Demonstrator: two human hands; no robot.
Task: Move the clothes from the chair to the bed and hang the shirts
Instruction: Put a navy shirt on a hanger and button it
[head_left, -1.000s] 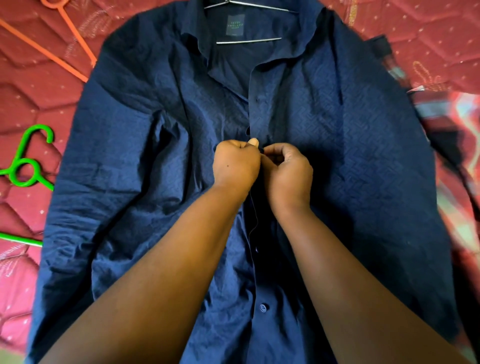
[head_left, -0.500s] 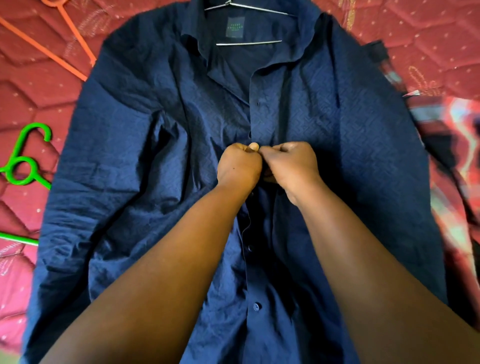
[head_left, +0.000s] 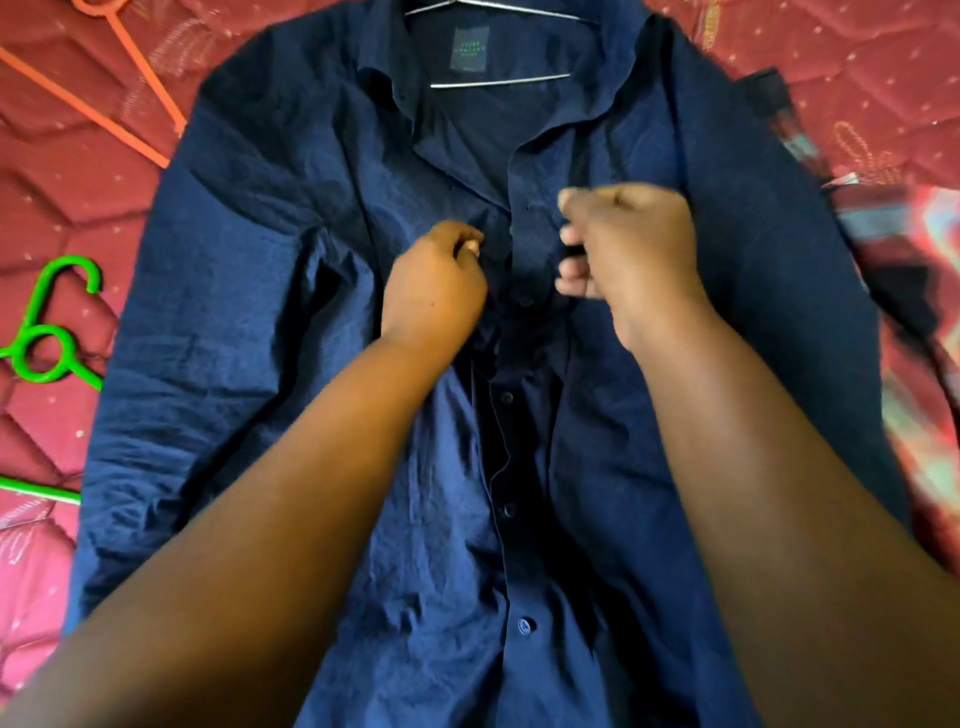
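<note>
A red quilted bed cover (head_left: 857, 67) with a stitched pattern fills the background, and a navy shirt (head_left: 249, 322) lies spread flat on it, front up, collar at the top of the view. A thin metal hanger (head_left: 501, 82) sits inside the collar, its bar showing just below the neck label (head_left: 469, 49). The placket runs down the middle with several dark buttons (head_left: 524, 625) showing.

Both hands are over the chest of the shirt, a little apart, one on each side of the placket. The left hand (head_left: 434, 291) has its fingers curled and pinches the fabric edge just left of the placket. The right hand (head_left: 631, 249) is blurred and sits slightly higher, fingers curled in; whether it grips any cloth cannot be told.

At the left an orange hanger (head_left: 98, 111) lies partly under the shirt's shoulder, and a green hanger (head_left: 49, 338) lies lower beside the sleeve. A multicoloured patterned garment (head_left: 930, 291) lies at the right edge, partly under the shirt.
</note>
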